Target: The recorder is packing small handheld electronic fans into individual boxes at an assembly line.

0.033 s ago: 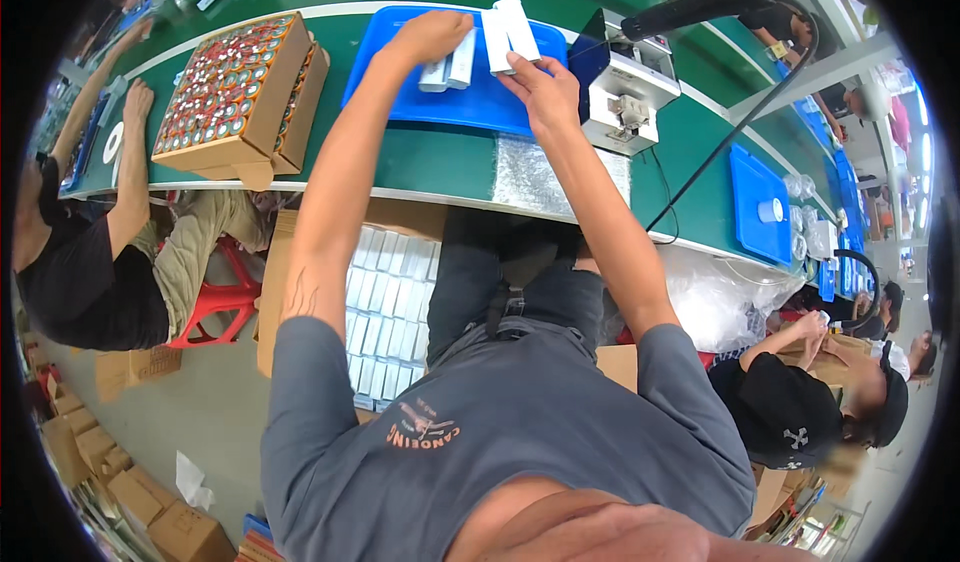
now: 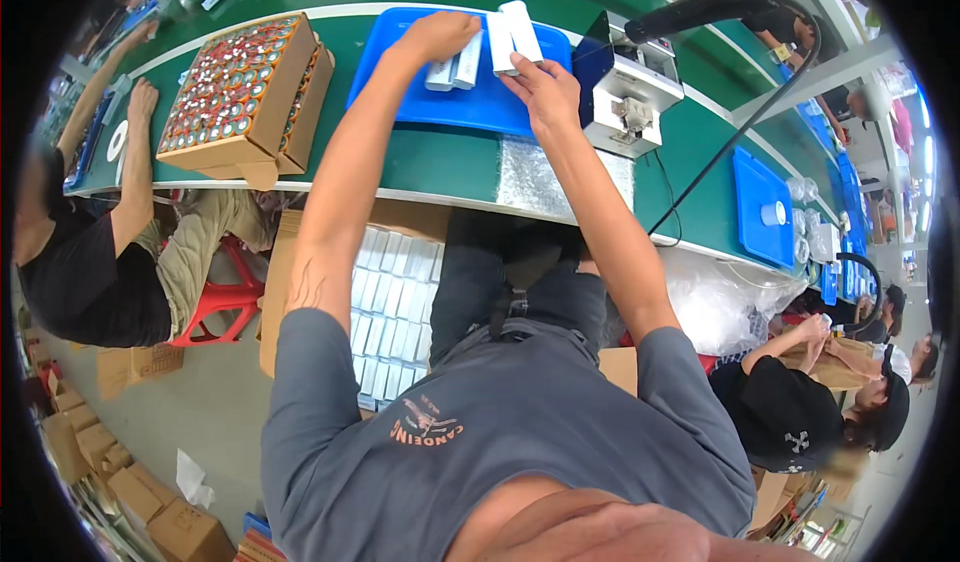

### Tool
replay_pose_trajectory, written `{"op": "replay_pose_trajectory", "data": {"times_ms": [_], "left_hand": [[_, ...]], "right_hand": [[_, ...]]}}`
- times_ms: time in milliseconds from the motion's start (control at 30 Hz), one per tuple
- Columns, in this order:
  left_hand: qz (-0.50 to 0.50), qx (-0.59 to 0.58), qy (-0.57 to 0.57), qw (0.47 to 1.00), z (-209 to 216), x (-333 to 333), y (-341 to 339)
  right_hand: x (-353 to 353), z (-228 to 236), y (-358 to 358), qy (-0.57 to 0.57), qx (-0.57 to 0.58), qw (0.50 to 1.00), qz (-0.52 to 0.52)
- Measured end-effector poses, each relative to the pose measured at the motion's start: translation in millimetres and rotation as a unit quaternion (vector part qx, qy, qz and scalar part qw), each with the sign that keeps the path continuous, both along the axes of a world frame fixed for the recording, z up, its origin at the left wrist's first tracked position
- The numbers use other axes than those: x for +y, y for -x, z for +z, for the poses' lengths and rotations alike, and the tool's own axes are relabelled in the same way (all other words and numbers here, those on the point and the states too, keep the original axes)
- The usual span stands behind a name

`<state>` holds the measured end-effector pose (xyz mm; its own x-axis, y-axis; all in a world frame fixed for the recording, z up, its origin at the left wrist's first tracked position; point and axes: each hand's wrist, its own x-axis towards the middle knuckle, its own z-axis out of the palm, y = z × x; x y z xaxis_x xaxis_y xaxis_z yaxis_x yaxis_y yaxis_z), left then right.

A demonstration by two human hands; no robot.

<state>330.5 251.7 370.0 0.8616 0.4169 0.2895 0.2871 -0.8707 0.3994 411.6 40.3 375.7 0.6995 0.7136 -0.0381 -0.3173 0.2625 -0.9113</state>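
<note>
Two white oblong plastic cases sit side by side over the right half of a blue tray. My right hand is closed on their near end, thumb on top and other fingers bent beneath. Toward the tray's middle lie more white oblong cases, one slightly tilted against another. My left hand is curled over their far ends, fingers drawn together. What its fingertips hold, if anything, is hidden from this view.
A carton of orange-rimmed cylindrical cells with red and white wires stands to the left. A metal bench machine flanks the tray on the right, under a black jointed arm. A box of white cases is beside my legs. Co-workers sit both sides.
The whole view has shifted very slightly, moving the bench a little to the right in the picture. Both hands and the white cases otherwise keep nearly the same places.
</note>
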Motion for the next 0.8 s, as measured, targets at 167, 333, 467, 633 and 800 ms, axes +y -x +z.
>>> {"op": "replay_pose_trajectory", "data": {"times_ms": [167,333,467,633,800], "left_hand": [[-0.016,0.054,-0.049,0.997,-5,3,-47],[-0.002,0.011,-0.061,0.998,-9,-10,-55],[0.071,-0.096,-0.144,0.982,-6,-36,-3],[0.123,-0.334,0.241,0.903,54,-121,177],[0.388,-0.342,0.302,0.801,-84,-193,381]], "right_hand": [[15,-17,-19,0.064,0.053,0.994,-0.076],[-3,-10,-27,-0.002,0.103,0.995,0.002],[-29,-1,-17,0.037,0.137,0.988,-0.057],[-103,18,60,0.035,-0.141,0.984,0.101],[-115,-24,113,0.160,-0.157,0.806,0.549]]}}
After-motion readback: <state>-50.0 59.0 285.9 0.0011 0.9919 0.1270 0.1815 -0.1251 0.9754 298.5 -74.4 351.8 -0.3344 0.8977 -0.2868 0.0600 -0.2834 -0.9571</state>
